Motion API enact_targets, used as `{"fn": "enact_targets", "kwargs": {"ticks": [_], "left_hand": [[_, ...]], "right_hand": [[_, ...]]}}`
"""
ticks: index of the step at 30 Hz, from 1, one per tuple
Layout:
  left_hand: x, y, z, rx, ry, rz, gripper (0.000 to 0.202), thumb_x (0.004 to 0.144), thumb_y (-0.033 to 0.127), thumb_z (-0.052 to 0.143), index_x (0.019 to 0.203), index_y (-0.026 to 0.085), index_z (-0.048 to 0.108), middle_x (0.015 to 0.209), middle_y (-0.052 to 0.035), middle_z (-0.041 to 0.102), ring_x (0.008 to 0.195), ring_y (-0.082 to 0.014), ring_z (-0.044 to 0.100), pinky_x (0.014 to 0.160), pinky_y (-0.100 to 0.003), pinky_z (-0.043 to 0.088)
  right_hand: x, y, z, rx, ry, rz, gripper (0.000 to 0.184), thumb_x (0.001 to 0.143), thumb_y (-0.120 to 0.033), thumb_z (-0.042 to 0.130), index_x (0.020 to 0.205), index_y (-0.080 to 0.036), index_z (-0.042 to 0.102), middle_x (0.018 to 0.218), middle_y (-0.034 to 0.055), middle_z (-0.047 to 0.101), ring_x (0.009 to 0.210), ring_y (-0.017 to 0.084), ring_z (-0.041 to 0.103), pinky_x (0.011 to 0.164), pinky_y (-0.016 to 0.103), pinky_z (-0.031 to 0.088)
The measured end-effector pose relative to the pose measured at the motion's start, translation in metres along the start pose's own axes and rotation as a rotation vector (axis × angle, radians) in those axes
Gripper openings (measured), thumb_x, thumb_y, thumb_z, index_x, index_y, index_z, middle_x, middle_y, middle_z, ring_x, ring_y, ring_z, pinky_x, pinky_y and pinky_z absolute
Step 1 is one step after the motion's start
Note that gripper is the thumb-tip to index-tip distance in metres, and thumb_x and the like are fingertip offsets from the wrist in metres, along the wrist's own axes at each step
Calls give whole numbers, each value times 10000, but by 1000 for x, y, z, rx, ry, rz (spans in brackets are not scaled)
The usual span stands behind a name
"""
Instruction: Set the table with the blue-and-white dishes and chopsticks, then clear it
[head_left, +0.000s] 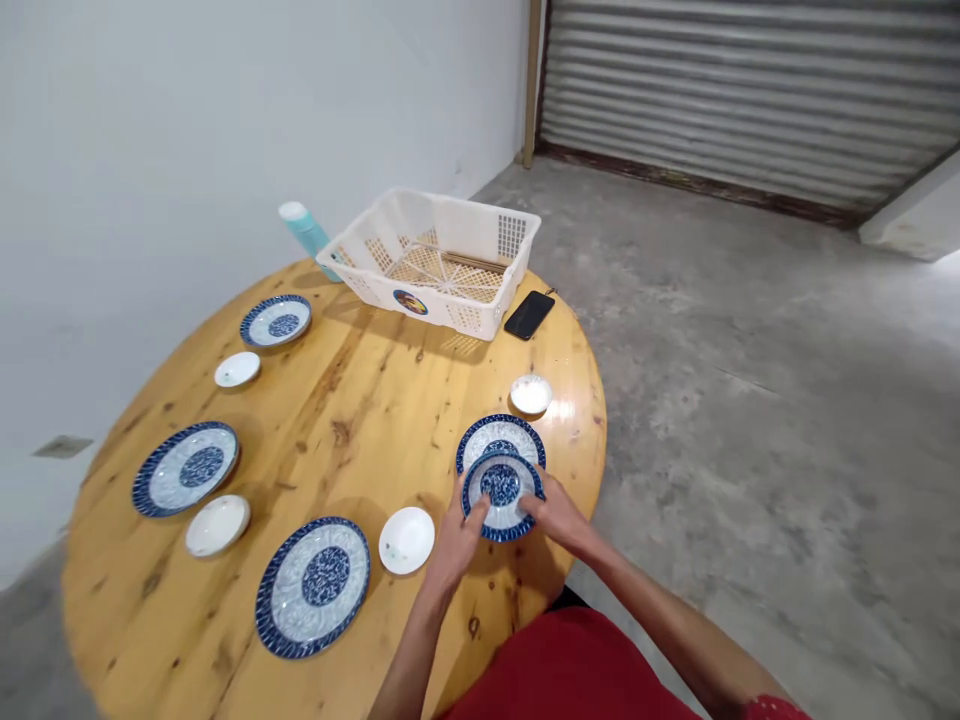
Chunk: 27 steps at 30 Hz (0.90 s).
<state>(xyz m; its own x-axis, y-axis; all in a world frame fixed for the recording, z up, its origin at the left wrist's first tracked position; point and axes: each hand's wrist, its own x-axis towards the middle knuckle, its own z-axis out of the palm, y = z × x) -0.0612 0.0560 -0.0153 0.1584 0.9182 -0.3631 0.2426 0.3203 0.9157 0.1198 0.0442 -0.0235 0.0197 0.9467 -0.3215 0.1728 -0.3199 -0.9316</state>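
Observation:
Both my hands grip a blue-and-white patterned plate (pixel 501 493) by its rim, my left hand (pixel 456 543) on its left edge and my right hand (pixel 556 517) on its right edge. This plate sits partly over another blue-and-white plate (pixel 501 434) lying on the round wooden table (pixel 360 400) near its right edge. A small white saucer (pixel 406 540) lies just left of my left hand.
Three more patterned plates (pixel 313 585) (pixel 185 467) (pixel 276 320) and white saucers (pixel 217 524) (pixel 237 369) (pixel 531 393) ring the table. A white plastic basket (pixel 442 230), a black phone (pixel 529 314) and a teal bottle (pixel 305 230) stand at the far side. Concrete floor lies to the right.

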Motion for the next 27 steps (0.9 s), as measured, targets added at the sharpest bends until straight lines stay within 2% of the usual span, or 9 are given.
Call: {"fn": "enact_targets", "kwargs": {"ticks": [5,9,14,19,24,27], "left_hand": [[-47,-19,17,-37,99,-80,598,858,513,555,1330,148,511,1344,-146,588,1278,-303,523,1111,-443,369],[-72,-31,33,-79,108,-144,652,857,523,554,1381,145,469,1398,-153,546,1314,-298,493,1129,-431,350],[-81,-26,42,-115,13,-66,637,872,482,552,1403,148,442,1415,-153,528,1285,-284,516,1113,-428,367],[-85,-18,39,-106,-115,18,539,891,426,528,1356,159,476,1291,-121,620,1213,-257,564,1073,-409,408],[-94,-33,37,-95,-191,36,502,906,411,508,1344,164,493,1274,-117,628,1198,-249,571,1073,-404,405],[-98,-41,40,-75,-211,34,522,895,402,534,1357,163,488,1281,-123,620,1187,-255,575,1066,-410,408]], "right_hand": [[-35,19,0,-10,-94,13,551,653,-209,470,1189,-150,583,924,31,683,809,202,611,761,307,482],[-58,30,-9,-35,-134,39,539,644,-204,480,1169,-152,587,914,27,687,811,202,613,743,299,478],[-79,22,-20,-63,-66,40,449,673,-210,476,1103,-154,591,929,39,692,825,203,624,772,311,490],[-108,17,-12,-56,88,31,402,685,-197,473,1071,-174,584,904,24,692,841,198,629,771,301,496],[-136,28,3,-22,184,68,447,699,-205,473,1131,-173,581,990,40,698,882,205,635,802,310,505],[-143,34,2,-55,198,113,479,689,-208,480,1155,-168,581,978,43,698,856,205,631,773,302,499]]}}
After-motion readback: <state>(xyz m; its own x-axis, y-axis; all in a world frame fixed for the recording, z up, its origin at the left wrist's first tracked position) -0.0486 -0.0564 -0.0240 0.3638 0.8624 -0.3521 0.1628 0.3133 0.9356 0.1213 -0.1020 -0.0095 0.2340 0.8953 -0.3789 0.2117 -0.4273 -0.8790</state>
